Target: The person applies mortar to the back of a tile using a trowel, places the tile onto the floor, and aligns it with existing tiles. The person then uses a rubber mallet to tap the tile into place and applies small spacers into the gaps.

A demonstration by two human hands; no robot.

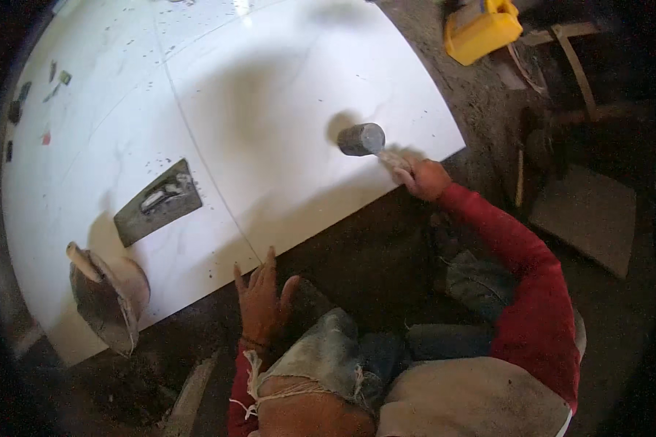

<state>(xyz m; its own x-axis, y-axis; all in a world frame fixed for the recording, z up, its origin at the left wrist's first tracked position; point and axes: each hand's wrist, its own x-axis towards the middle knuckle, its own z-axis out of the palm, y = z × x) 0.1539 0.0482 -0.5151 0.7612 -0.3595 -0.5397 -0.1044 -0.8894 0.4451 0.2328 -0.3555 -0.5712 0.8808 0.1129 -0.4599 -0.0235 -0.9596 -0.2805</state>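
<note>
My right hand (pixel 420 177) is closed around the handle of a mallet, near the front edge of a large white tile (pixel 299 138). The mallet's dark cylindrical head (pixel 361 139), with a grey end face, is over the tile; whether it touches the surface I cannot tell. My left hand (pixel 264 295) has its fingers spread and holds nothing. Its fingertips are at the tile's front edge, close to the joint with the left-hand tile. On that left tile lies a dark flat rectangular trowel (pixel 135 219) with a smeared handle.
At the left front corner stands a mortar-stained container (pixel 98 309) with a wooden handle on top. Small dark scraps (pixel 65 77) lie at the far left. Beyond the tile are a yellow jug (pixel 481 30) on rough ground and, at right, a grey slab (pixel 587 218).
</note>
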